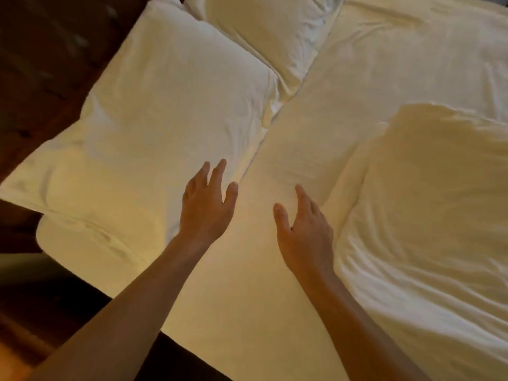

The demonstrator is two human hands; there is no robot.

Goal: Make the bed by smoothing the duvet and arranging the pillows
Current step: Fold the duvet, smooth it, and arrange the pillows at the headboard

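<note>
Two bare forearms are reaching up from the 6 o'clock edge of the view over a bed dressed all in white. The left hand (206, 206) is stretching forward with its fingers straight and slightly spread, grasping nothing, its fingertips lying over the near corner of a large white rectangular fabric pillow (176, 105); whether they are pressing it or just hovering cannot be told. The right hand (305, 229) is sitting just beside it toward 3 o'clock, palm down, also released, with fingers extended and thumb spread out over the flat cream-white fitted sheet (247, 284). The large pillow is lying toward 10 o'clock from the hands, and a second white fabric pillow (272, 28) is lying at 12 o'clock, its corner tucking in beside the first. A rumpled white fabric duvet (428, 215) is bunching in folds at 3 o'clock, just beside the right hand, leaving the sheet bare between it and the pillows. Dark wooden furniture (41, 64) is showing at 9 o'clock.
</note>
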